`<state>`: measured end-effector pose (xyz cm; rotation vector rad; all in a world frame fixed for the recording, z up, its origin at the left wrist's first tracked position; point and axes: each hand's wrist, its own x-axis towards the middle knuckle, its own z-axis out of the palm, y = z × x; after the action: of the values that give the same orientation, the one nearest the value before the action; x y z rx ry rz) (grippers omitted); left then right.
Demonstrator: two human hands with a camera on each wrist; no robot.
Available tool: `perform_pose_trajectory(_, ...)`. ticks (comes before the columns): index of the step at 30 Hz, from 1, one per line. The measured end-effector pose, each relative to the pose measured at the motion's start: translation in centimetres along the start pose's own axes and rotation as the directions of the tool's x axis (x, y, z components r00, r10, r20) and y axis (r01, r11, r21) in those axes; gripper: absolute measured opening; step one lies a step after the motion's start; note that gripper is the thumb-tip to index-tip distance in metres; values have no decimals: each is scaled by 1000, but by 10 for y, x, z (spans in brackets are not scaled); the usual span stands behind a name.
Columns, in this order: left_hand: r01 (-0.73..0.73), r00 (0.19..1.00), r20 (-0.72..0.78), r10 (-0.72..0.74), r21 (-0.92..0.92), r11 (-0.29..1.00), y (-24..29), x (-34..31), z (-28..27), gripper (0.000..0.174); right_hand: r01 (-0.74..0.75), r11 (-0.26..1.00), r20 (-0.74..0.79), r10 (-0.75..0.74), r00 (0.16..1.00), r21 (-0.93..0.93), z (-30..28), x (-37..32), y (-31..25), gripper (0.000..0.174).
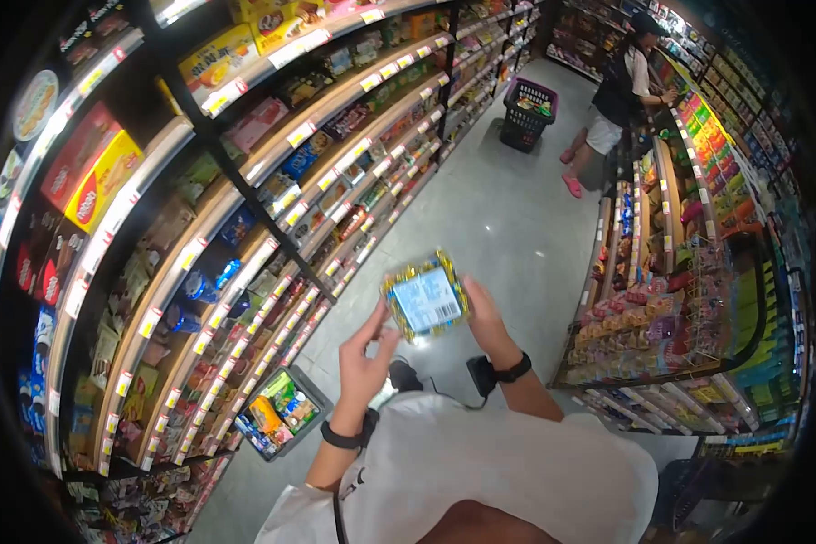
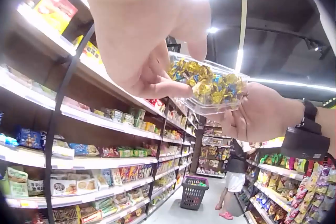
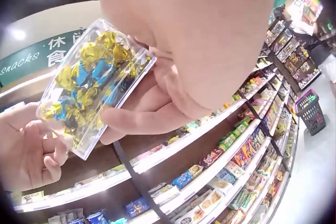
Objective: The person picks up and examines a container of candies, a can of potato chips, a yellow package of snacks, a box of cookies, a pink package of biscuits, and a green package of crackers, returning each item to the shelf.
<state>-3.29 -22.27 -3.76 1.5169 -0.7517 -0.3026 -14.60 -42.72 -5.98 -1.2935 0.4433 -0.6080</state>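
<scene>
In the head view, a clear plastic box of candies (image 1: pixel 426 301) in gold and blue wrappers is raised in front of my body, its white label with a barcode facing me. My left hand (image 1: pixel 367 363) holds its left side, and my right hand (image 1: pixel 488 319) grips the right side. Seen from the left wrist, the wrapped candies (image 2: pixel 207 85) show through the clear wall between both hands. The right wrist view has my right fingers (image 3: pixel 142 111) curled along one edge of the box, while the left hand (image 3: pixel 31 148) holds the opposite end.
Snack shelves (image 1: pixel 335 172) line the left side, and more racks (image 1: pixel 644 335) of packets stand on the right. A grey basket (image 1: pixel 323 399) with packaged goods sits on the floor at lower left. Farther along the aisle are a dark basket (image 1: pixel 521 138) and a standing person (image 1: pixel 618 95).
</scene>
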Motion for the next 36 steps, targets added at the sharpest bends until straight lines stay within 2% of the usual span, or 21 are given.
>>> perform_pose_trajectory(1, -15, 1000, 14, 15, 8, 1000, 2, 12, 0, 55, 87, 985, -55, -96, 994, -148, 7, 7, -11, 44)
perform_pose_trajectory(3, -44, 999, 22, 44, 29, 999, 1, 36, -1, 52, 153, 961, -86, -176, 981, -229, 11, 32, -14, 46)
perform_pose_trajectory(5, -60, 998, 20, 60, 43, 997, 2, 58, 0, 52, 134, 987, -85, -142, 986, -90, 7, 64, -7, 48)
perform_pose_trajectory(8, -69, 998, -1, 69, 8, 998, 2, 88, -1, 50, -48, 947, -39, 63, 997, 317, 11, 95, -6, 40)
perform_pose_trajectory(9, -69, 998, -2, 69, -4, 998, -1, 95, -1, 49, -68, 949, -104, 104, 989, 308, 16, 100, -11, 39)
perform_pose_trajectory(11, -71, 997, 0, 71, -32, 997, -8, 111, 1, 48, -65, 944, -54, 87, 995, 324, 18, 112, -16, 39)
perform_pose_trajectory(12, -54, 998, 16, 55, -41, 998, -10, 118, 2, 47, -66, 941, -32, 82, 996, 333, 17, 116, -17, 39)
perform_pose_trajectory(15, 7, 998, 59, -2, -85, 996, -8, 136, 8, 44, -63, 936, -125, 113, 986, 347, 16, 126, -19, 39)
perform_pose_trajectory(21, 125, 980, 165, -110, -85, 988, -13, 175, 34, 49, -66, 951, -95, 99, 991, 303, -18, 172, -1, 42)
perform_pose_trajectory(24, 266, 945, 235, -229, -144, 953, -14, 203, 57, 53, -118, 968, -128, 149, 981, 223, -39, 198, 0, 45)
perform_pose_trajectory(25, 248, 938, 271, -217, -89, 965, -20, 213, 63, 57, -106, 969, -128, 137, 982, 224, -45, 206, -4, 45)
perform_pose_trajectory(27, 393, 893, 305, -331, -173, 903, -26, 238, 80, 64, -81, 972, -133, 112, 985, 220, -63, 219, -14, 44)
perform_pose_trajectory(28, 466, 863, 325, -387, -214, 859, -31, 250, 90, 68, -54, 988, -80, 66, 995, 148, -78, 227, -15, 42)
perform_pose_trajectory(29, 548, 815, 337, -472, -184, 816, -37, 263, 101, 80, -23, 997, -23, 25, 999, 76, -94, 235, -16, 39)
perform_pose_trajectory(30, 594, 771, 421, -479, -202, 779, -38, 274, 111, 82, 12, 1000, 38, -12, 999, 6, -111, 242, -20, 37)
perform_pose_trajectory(31, 630, 728, 500, -469, -218, 745, -36, 291, 121, 83, 31, 990, 212, -60, 975, 136, -130, 255, -32, 29)
perform_pose_trajectory(32, 666, 680, 577, -452, -228, 711, -36, 308, 131, 85, 94, 988, 282, -126, 951, 124, -146, 270, -39, 30)
perform_pose_trajectory(33, 673, 666, 644, -375, -303, 675, -46, 324, 140, 75, 153, 981, 342, -186, 921, 121, -161, 283, -44, 31)
perform_pose_trajectory(34, 619, 729, 564, -389, -300, 726, -54, 334, 158, 71, 214, 969, 396, -245, 885, 120, -176, 297, -46, 34)
perform_pose_trajectory(35, 563, 785, 480, -392, -288, 774, -62, 342, 178, 67, 247, 968, 468, -242, 850, 52, -196, 310, -48, 48)
perform_pose_trajectory(36, 507, 834, 394, -386, -273, 818, -61, 350, 200, 64, 240, 969, 411, -245, 878, 64, -207, 316, -52, 53)
